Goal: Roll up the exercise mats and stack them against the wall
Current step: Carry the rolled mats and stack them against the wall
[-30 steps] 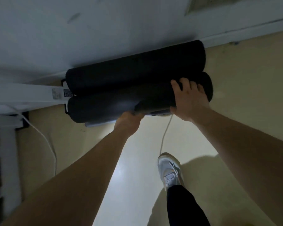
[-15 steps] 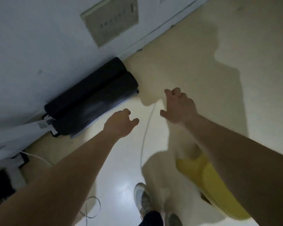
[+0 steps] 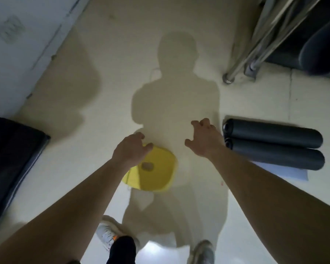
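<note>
Two dark rolled mats (image 3: 274, 145) lie side by side on the pale floor at the right. More dark rolled mats (image 3: 11, 162) lie by the white wall (image 3: 27, 44) at the left edge. My left hand (image 3: 131, 150) hangs in the air over a yellow stool, fingers loosely curled, holding nothing. My right hand (image 3: 204, 139) is stretched out with fingers spread and relaxed, just left of the right-hand rolls and apart from them.
A yellow plastic stool (image 3: 156, 172) stands on the floor below my left hand. Metal legs of a rack (image 3: 251, 46) rise at the upper right, with dark padded items behind them. A light sheet (image 3: 274, 170) lies under the right rolls. My shoes (image 3: 111, 235) show below.
Both hands let go of the mats by the wall. My view turned right, so those mats slid to the left edge and two other rolls came into sight at the right.
</note>
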